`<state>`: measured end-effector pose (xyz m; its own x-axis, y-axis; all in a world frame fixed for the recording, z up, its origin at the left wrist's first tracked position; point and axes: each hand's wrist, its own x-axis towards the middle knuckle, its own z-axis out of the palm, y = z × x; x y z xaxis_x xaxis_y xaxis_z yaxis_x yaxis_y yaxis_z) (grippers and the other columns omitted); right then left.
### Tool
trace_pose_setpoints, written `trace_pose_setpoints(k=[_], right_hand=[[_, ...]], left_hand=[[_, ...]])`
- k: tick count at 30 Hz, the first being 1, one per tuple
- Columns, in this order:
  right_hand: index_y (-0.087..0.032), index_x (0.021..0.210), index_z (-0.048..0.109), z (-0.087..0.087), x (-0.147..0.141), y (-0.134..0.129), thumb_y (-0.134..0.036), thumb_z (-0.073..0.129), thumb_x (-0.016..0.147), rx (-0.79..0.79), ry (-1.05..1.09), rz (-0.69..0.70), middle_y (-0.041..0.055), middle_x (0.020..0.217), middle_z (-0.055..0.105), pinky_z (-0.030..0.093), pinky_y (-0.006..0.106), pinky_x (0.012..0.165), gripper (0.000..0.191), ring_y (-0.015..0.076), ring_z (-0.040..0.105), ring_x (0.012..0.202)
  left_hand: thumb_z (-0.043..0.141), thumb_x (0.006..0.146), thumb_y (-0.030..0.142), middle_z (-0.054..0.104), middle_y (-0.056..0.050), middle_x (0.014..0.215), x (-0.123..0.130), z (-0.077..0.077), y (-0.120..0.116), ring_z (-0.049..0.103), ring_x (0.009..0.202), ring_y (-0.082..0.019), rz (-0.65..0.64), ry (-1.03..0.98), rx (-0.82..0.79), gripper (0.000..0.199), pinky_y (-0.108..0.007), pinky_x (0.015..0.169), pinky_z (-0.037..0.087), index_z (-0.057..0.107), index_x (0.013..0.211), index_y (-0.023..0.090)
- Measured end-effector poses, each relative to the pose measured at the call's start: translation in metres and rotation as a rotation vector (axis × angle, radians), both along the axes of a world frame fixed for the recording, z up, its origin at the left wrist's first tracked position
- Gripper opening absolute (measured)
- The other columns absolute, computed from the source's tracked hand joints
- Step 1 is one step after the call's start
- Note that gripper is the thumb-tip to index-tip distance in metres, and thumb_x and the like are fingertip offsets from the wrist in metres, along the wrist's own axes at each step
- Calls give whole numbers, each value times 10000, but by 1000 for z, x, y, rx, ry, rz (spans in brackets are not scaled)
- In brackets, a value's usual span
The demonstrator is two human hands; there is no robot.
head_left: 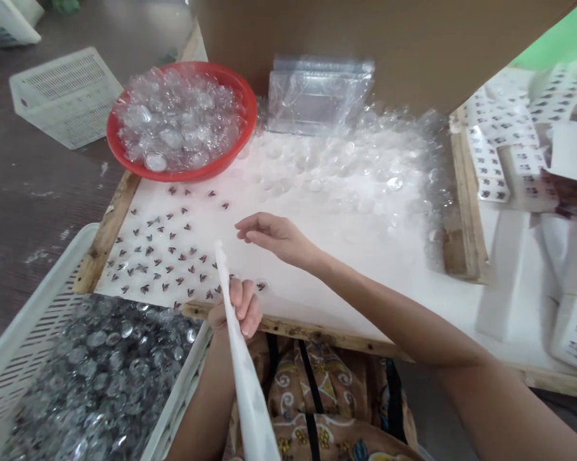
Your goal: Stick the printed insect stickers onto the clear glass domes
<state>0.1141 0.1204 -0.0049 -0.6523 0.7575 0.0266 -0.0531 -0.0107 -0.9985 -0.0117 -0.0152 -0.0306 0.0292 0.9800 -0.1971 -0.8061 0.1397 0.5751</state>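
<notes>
My left hand [243, 306] is closed around a long white paper strip [240, 358], seen nearly edge-on and hanging toward my lap. My right hand [273, 237] hovers above the white work surface [317, 256], its fingers loosely stretched out with nothing visible in them. Left of both hands, many small dark winged-looking pieces [157, 261] lie scattered on the white surface; whether they are flat or raised I cannot tell. Beyond my right hand, clear round plastic pieces [317, 160] cover the far part of the surface.
A red basin [247, 96] heaped with clear plastic pieces stands at the back left. Below the left edge sits a white slotted crate [84, 246] full of clear and dark pieces. Printed sticker strips [490, 166] lie beyond the right wooden rail [467, 198]. A cardboard panel [389, 38] rises behind.
</notes>
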Motion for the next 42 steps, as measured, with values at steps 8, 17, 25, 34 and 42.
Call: trace_pose_setpoints(k=[8, 17, 25, 34, 42], right_hand=[[-169, 1012, 673, 37, 54, -18, -329, 734, 822, 148, -293, 24, 42, 897, 721, 528, 275, 753, 255, 144, 671, 818], [-162, 753, 698, 26, 62, -48, -219, 703, 862, 175, -554, -138, -39, 631, 623, 357, 191, 582, 122, 68, 516, 588], [-196, 838, 718, 30, 121, -32, -322, 559, 935, 369, -510, -645, 44, 834, 720, 447, 247, 651, 225, 155, 622, 745], [-132, 992, 751, 46, 321, -46, -346, 471, 927, 396, -1474, -1484, 150, 943, 704, 436, 360, 799, 359, 250, 606, 825], [-134, 1206, 698, -5, 319, -34, -349, 580, 913, -54, -1664, -1093, 193, 1134, 669, 445, 355, 834, 382, 278, 654, 988]], left_hand=[[841, 711, 415, 648, 19, 573, 25, 10, 15, 616, 486, -95, 136, 431, -245, 320, -202, 514, 546, 655, 656, 161], [793, 752, 453, 737, -25, 660, 23, -7, 14, 712, 587, -194, 80, 803, -230, 314, -305, 625, 616, 715, 795, 152], [843, 653, 515, 757, -52, 696, 22, -8, 19, 728, 599, -235, 132, 838, -269, 391, -336, 596, 642, 744, 764, 153], [896, 638, 408, 784, -26, 775, 22, -11, 21, 728, 623, -176, 111, 628, -288, 303, -238, 621, 652, 783, 796, 175], [940, 544, 400, 777, -15, 730, 26, -8, 25, 710, 583, -164, 198, 592, -262, 346, -237, 569, 650, 775, 739, 167]])
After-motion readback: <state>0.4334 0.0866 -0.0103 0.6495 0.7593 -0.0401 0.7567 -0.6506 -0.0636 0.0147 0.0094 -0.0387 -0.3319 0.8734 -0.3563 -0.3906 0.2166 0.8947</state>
